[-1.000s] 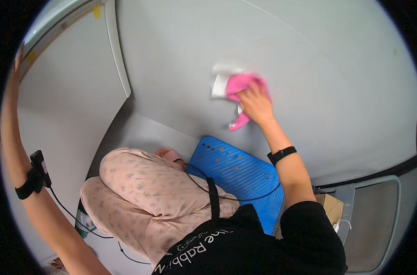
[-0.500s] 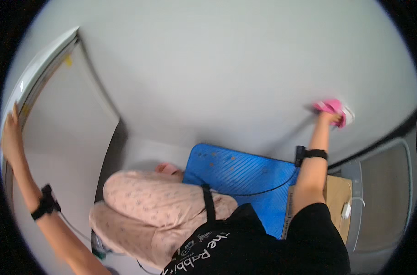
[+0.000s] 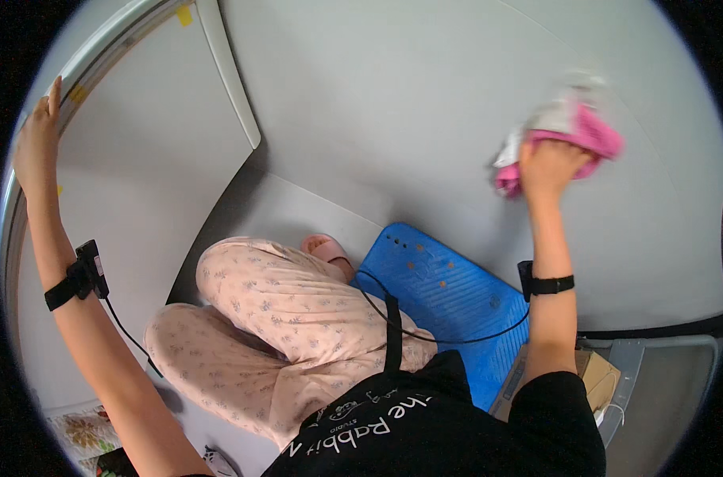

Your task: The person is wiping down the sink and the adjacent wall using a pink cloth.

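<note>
My right hand (image 3: 550,168) holds a bunched pink and white cloth (image 3: 572,131) against a broad pale grey surface (image 3: 393,103); the cloth's upper part is smeared by motion. Its fingers are partly hidden in the folds. At the far left, my left hand (image 3: 37,151) grips the rim of a large white panel (image 3: 139,159), fingers over its outer edge. Bits of yellow tape (image 3: 184,15) stick to the panel near that rim. Both forearms wear black straps with small devices, and a cable hangs from each.
Below the surface lies a blue ribbed mat (image 3: 457,294), beside my bent legs in pale pink trousers (image 3: 298,310) and a pink slipper (image 3: 328,250). At right are a cardboard box (image 3: 600,381) and a grey-framed bin (image 3: 671,381). Patterned fabric (image 3: 87,429) shows at lower left.
My right hand has moved the cloth up and slightly left across the pale surface, and more of the cloth shows. The whole view has shifted; my left hand stays on the panel's rim.
</note>
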`<state>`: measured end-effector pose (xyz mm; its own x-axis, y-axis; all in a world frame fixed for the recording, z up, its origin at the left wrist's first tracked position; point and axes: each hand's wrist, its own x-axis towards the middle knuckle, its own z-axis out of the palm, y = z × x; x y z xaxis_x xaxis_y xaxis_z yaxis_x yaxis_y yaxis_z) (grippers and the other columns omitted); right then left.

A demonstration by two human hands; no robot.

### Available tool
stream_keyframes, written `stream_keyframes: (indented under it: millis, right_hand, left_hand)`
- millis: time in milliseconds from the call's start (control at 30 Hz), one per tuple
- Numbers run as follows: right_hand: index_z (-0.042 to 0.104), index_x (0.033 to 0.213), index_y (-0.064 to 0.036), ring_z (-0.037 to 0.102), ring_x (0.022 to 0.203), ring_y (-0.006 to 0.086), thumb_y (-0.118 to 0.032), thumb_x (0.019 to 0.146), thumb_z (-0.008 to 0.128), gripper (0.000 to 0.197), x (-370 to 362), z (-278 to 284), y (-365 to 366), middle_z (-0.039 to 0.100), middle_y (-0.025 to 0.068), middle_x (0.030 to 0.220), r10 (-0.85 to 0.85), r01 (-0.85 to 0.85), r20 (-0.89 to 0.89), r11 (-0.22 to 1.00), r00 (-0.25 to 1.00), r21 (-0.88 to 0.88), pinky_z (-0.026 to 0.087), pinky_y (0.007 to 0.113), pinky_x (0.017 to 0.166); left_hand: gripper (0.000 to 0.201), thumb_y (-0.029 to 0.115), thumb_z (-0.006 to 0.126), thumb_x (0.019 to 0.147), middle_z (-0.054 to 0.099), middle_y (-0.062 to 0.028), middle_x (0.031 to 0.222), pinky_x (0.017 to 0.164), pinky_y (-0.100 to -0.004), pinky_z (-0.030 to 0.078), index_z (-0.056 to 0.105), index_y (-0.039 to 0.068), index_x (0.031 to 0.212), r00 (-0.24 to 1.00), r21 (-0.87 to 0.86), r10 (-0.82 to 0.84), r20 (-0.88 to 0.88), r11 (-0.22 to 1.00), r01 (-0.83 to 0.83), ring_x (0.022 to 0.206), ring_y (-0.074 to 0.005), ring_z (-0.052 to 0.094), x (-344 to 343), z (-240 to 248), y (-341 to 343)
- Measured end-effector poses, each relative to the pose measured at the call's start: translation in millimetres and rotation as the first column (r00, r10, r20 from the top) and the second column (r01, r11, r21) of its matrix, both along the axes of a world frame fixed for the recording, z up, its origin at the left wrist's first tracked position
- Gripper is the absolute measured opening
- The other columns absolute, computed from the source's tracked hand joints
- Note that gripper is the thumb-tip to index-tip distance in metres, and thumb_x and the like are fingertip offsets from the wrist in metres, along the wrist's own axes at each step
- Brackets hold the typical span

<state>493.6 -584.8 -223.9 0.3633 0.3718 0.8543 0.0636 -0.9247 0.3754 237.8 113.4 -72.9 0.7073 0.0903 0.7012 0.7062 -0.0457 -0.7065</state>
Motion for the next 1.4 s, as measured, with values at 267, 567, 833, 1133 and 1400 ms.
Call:
stream_keyframes:
  millis: [267, 567, 833, 1133, 1400]
  right_hand:
    - [0.061, 0.109, -0.0022, 0.047, 0.116, 0.0408, -0.029, 0.076, 0.061, 0.042, -4.5, 58.1, -73.7, 0.057, 0.0187, 0.114, 0.142, -0.15, 0.092, 0.985, 0.986, 0.088, 0.027, 0.058, 0.105]
    - [0.062, 0.091, 0.003, 0.054, 0.102, 0.0404, -0.041, 0.088, 0.055, 0.044, 2.8, 255.0, -120.9, 0.061, 0.0258, 0.106, -0.403, 0.285, -0.073, 0.495, 0.912, 0.821, 0.035, 0.059, 0.086]
    - [0.062, 0.114, -0.007, 0.043, 0.122, 0.0404, -0.033, 0.083, 0.055, 0.041, 19.7, 304.4, -35.5, 0.058, 0.0198, 0.116, 0.362, -0.361, 0.364, 0.93, 0.858, -0.075, 0.02, 0.062, 0.108]
    - [0.062, 0.098, -0.002, 0.059, 0.093, 0.0364, -0.037, 0.093, 0.047, 0.038, 33.5, 216.6, -340.7, 0.063, 0.0204, 0.101, -0.549, 0.198, 0.248, 0.628, 0.798, 0.753, 0.044, 0.05, 0.08]
    - [0.056, 0.097, 0.0051, 0.053, 0.103, 0.0395, -0.035, 0.099, 0.039, 0.044, 47.4, 71.9, -177.0, 0.058, 0.0271, 0.106, -0.421, 0.304, -0.206, 0.18, 0.883, 0.936, 0.038, 0.05, 0.089]
  left_hand:
    - [0.068, -0.002, 0.046, 0.089, 0.056, -0.0036, 0.126, 0.082, -0.0296, 0.054, 0.026, 0.024, 0.148, 0.999, 0.081, -0.037, -0.035, 0.996, 0.04, 0.104, -0.0191, 0.061, -1.9, -15.8, 32.9]
    - [0.043, 0.008, 0.062, 0.085, 0.054, -0.019, 0.131, 0.104, -0.0445, 0.039, 0.054, 0.004, 0.127, 0.528, -0.326, -0.646, 0.552, 0.416, 0.849, 0.122, -0.0349, 0.05, 76.3, -40.5, -188.1]
    - [0.024, 0.015, 0.066, 0.082, 0.06, -0.0147, 0.121, 0.099, -0.0477, 0.038, 0.063, 0.002, 0.102, 0.184, -0.602, -0.86, 0.476, -0.166, 0.781, 0.112, -0.0312, 0.054, 102.3, -66.6, -410.4]
    - [0.019, 0.015, 0.062, 0.087, 0.064, -0.014, 0.114, 0.096, -0.0442, 0.04, 0.064, 0.002, 0.101, 0.33, -0.7, -0.733, 0.596, -0.272, 0.661, 0.11, -0.0318, 0.056, 65.2, -82.7, -411.1]
    - [0.018, 0.016, 0.059, 0.089, 0.064, -0.0129, 0.113, 0.094, -0.0418, 0.041, 0.063, 0.002, 0.1, 0.371, -0.751, -0.735, 0.568, -0.279, 0.598, 0.107, -0.0321, 0.057, 62.2, -108.9, -411.7]
